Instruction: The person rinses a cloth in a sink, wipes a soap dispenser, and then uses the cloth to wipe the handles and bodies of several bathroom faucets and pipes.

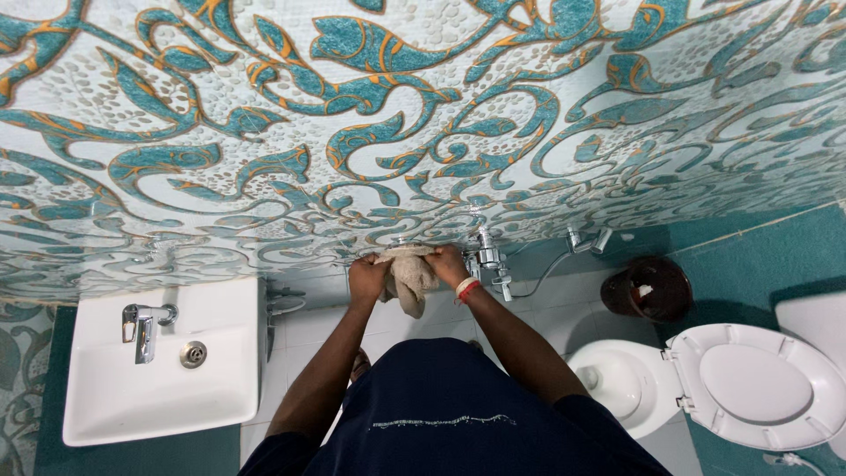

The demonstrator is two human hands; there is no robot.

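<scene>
Both my hands reach forward to the patterned tile wall. My left hand (367,275) and my right hand (448,264) together grip a beige cloth (409,278), which is pressed against the wall and hangs down between them. A chrome wall tap fitting (487,256) sits just right of my right hand, whose wrist bears a red and white band. What lies under the cloth is hidden.
A white washbasin (106,392) with a chrome tap (143,328) stands at the left. At the right are a white toilet (617,381) with raised lid (758,386), a dark brown bucket (648,288) and a hose spray fitting (586,240). White floor tiles lie below.
</scene>
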